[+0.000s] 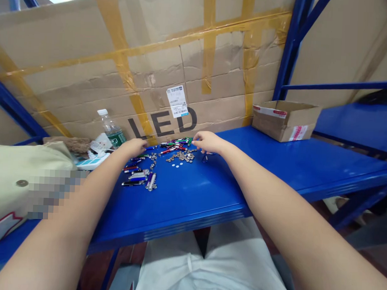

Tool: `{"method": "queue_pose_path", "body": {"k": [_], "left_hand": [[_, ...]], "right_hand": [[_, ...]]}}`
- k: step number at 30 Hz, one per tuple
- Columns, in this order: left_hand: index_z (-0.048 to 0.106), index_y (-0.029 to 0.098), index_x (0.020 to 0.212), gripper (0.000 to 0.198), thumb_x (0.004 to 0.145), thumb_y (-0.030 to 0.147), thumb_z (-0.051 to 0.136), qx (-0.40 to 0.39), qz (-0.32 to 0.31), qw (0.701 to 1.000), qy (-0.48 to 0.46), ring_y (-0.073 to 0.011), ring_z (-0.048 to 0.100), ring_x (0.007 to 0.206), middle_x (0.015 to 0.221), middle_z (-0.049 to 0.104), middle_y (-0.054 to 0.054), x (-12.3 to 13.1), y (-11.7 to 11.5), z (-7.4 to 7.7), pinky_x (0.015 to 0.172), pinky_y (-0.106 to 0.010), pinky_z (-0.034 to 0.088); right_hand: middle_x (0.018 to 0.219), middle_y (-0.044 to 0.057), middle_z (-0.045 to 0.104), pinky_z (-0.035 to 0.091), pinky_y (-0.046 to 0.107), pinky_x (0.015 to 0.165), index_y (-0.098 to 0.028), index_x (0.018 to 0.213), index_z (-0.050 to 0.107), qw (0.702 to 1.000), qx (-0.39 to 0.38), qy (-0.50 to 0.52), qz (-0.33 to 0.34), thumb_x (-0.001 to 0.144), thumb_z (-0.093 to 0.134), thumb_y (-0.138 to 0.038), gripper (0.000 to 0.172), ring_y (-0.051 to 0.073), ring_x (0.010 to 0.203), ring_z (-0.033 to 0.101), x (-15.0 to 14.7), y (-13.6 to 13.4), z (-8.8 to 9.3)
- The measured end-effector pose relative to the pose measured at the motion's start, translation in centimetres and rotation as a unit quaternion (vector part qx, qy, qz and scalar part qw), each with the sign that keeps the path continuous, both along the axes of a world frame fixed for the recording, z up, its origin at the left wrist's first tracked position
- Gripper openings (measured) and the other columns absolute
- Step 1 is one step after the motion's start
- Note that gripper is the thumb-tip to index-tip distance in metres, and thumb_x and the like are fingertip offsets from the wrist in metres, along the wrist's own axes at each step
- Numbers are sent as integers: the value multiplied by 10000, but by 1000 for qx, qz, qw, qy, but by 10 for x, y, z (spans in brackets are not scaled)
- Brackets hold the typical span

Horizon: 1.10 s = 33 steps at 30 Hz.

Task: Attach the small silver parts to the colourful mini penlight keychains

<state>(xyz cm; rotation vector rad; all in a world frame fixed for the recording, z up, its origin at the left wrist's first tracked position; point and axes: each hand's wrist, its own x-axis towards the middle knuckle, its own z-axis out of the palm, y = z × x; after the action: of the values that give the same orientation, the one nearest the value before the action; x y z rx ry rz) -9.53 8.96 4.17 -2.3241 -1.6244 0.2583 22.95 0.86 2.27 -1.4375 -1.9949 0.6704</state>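
My left hand [136, 147] reaches to the back left of the blue table, its fingers closed around the end of a small blue metal tube [152, 148], like a mini flashlight. My right hand [209, 141] is curled at the right of a pile of similar coloured tubes [174, 143]. Its fingertips are pinched close to a green tube [190, 141]; what they hold is too small to make out. Between the hands lies a heap of small round button cells [182, 156], with a few white discs [177, 166] in front. More tubes [139, 177] lie in front of my left hand.
Behind stands a large taped cardboard sheet [164, 84] marked LED. An open cardboard box [282, 121] sits at the right on the blue table [184, 200]. To the left are a plastic bottle [112, 130], a power strip [93, 161] and a pale cloth bag [25, 172].
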Motion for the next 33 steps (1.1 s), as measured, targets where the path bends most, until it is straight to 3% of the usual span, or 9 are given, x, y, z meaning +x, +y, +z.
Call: {"method": "queue_pose_path", "body": {"k": [4, 8, 12, 14, 16, 18, 22, 27, 33], "left_hand": [[601, 196, 1168, 368, 841, 282, 456, 15, 15, 1000, -21, -244, 582, 1087, 1222, 618, -100, 4, 12, -15, 901, -296, 441], [649, 183, 1073, 319, 793, 251, 511, 17, 37, 999, -20, -283, 591, 1058, 1176, 632, -135, 11, 16, -23, 889, -334, 452], [670, 174, 953, 238, 772, 260, 542, 41, 50, 997, -33, -296, 608, 999, 1055, 666, -149, 20, 7, -12, 856, -345, 462], [646, 150, 945, 243, 795, 305, 535, 75, 24, 990, -121, -278, 619, 950, 1015, 668, -148, 32, -6, -3, 830, -343, 471], [601, 152, 1010, 299, 802, 359, 545, 104, -8, 953, -284, -232, 622, 916, 1007, 670, -115, 52, -23, 2, 802, -315, 481], [559, 157, 1047, 331, 808, 385, 544, 63, -65, 898, -430, -193, 624, 883, 989, 671, -82, 76, -42, 0, 759, -289, 490], [582, 153, 966, 313, 769, 396, 604, -64, -162, 850, -498, -160, 615, 795, 897, 673, -54, 117, -64, -17, 712, -271, 475], [633, 160, 959, 341, 756, 434, 621, -36, -160, 893, -419, -155, 573, 703, 810, 665, -32, 122, -61, -31, 636, -263, 430], [701, 213, 834, 165, 731, 337, 663, -66, -217, 928, -296, -183, 611, 840, 878, 700, -14, 105, -63, -27, 771, -272, 428]], "right_hand": [[839, 91, 652, 428, 227, 416, -131, 1050, 584, 1000, 1, -21, 3, 865, 538, -293, 250, 114, 524, 573, 1, -2, 0], [873, 97, 658, 434, 228, 424, -138, 1031, 585, 1000, 5, -20, 13, 866, 525, -292, 234, 114, 534, 577, 1, -4, 1], [849, 96, 664, 440, 254, 462, -138, 1035, 594, 999, 33, -23, 8, 868, 505, -284, 239, 138, 554, 588, 1, -1, -1], [891, 107, 670, 465, 270, 560, -132, 1019, 613, 997, 72, -30, -2, 848, 537, -267, 231, 160, 652, 614, 0, 2, -2], [962, 118, 671, 469, 282, 678, -126, 1029, 623, 992, 119, -38, -2, 813, 593, -267, 260, 187, 794, 622, -2, 3, -4], [1032, 122, 665, 457, 284, 745, -121, 1093, 607, 988, 152, -35, 21, 780, 643, -292, 358, 204, 893, 611, -5, 4, -5], [1050, 104, 676, 441, 253, 742, -125, 1108, 608, 982, 165, -27, 85, 805, 616, -273, 338, 179, 901, 611, -9, 1, -6], [839, 68, 707, 404, 237, 620, -139, 871, 695, 978, 140, -120, 100, 788, 559, -184, 165, 158, 742, 609, -6, 1, -4], [733, 35, 686, 372, 244, 540, -179, 773, 694, 973, 89, -190, 92, 704, 596, -215, 124, 143, 628, 578, -1, 3, -5]]}}
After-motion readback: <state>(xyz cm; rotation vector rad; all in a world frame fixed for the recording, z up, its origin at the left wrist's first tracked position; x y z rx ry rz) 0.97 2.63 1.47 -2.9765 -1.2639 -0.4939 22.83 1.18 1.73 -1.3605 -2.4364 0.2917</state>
